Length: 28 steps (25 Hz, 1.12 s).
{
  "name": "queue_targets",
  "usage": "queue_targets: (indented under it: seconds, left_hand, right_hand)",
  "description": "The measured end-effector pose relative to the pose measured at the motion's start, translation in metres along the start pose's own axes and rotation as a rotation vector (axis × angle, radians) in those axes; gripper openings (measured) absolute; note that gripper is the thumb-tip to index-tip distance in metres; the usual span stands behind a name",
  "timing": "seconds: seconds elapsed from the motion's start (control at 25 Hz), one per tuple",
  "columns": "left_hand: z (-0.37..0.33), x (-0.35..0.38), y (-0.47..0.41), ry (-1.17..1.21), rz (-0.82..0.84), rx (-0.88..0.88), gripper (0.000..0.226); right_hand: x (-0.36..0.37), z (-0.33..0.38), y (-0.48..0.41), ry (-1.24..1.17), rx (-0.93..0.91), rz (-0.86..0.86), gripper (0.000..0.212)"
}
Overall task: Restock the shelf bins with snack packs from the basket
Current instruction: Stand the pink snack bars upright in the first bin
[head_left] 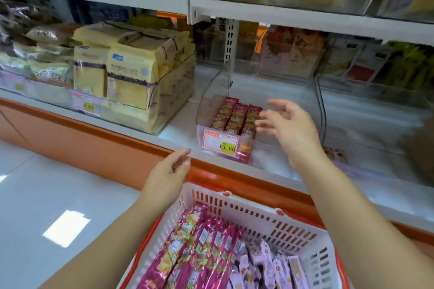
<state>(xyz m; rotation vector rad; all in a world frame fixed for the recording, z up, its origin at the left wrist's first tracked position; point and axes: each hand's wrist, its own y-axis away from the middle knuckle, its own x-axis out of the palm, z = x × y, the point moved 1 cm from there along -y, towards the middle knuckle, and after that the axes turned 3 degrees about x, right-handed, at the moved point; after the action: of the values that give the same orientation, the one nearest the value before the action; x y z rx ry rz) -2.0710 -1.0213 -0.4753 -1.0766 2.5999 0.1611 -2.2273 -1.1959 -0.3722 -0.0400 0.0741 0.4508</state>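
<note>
Magenta packs [199, 253]: long, slim foil sleeves, each with a picture of yellow snack pieces and a small white label. They lie side by side along the left wall of the basket [258, 216].
Lilac packs [270, 267]: small pale-purple packets heaped in the right half of the same basket.
Basket: white slotted plastic with an orange rim, at the lower edge of view, below the orange front edge of the shelf [178, 129].
Bin [211, 91]: clear plastic, on the white shelf. 3 shelved packs [234, 117] of the same magenta kind lean at its front-left corner.
Price tag [220, 142]: orange-bordered, on the bin's front. Its yellow patch reads "5.60" with a half-hidden digit before it, and the smaller print is unreadable.
Left hand [169, 171]: above the basket's far-left corner, fingers [182, 156] relaxed and close together, holding nothing.
Right hand [286, 124]: at the bin's front, just beside the 3 shelved packs, fingers [267, 124] spread, holding nothing, slightly blurred.
Yellow bread packs [131, 77]: in the neighbouring bin to the left, their characters too soft to read.
</note>
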Motion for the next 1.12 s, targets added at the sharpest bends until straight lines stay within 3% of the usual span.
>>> queue_targets:
  seconds: [0.12,0.24,0.36,0.52,0.64,0.84,0.96,1.12]
  left_hand:
    - [0.034,0.003,0.037,-0.211,0.137,-0.058,0.03]
    - [0.069,0.011,0.073,-0.499,0.303,-0.219,0.043]
    - [0.096,0.016,0.098,-0.675,0.372,-0.24,0.047]
    - [0.112,0.021,0.108,-0.804,0.29,-0.235,0.042]
    - [0.113,0.029,0.114,-0.988,0.349,-0.265,0.056]
    - [0.087,0.039,0.121,-0.615,0.246,-0.288,0.063]
    - [0.075,0.045,0.133,-0.434,0.252,-0.24,0.065]
    - [0.076,0.056,0.15,-0.291,0.31,-0.211,0.08]
  right_hand:
    - [-0.003,-0.032,0.057,-0.145,0.122,0.066,0.018]
    - [0.002,-0.104,0.093,0.035,0.487,0.25,0.017]
    - [-0.002,-0.174,0.118,0.129,0.761,0.338,0.02]
    - [-0.01,-0.212,0.14,0.118,0.889,0.298,0.01]
    - [-0.008,-0.216,0.144,0.129,0.888,0.297,0.014]
    - [-0.001,-0.218,0.144,0.113,0.839,0.346,0.021]
    - [0.006,-0.217,0.144,-0.036,0.842,0.361,0.027]
    - [0.012,-0.215,0.143,-0.256,0.823,0.234,0.016]
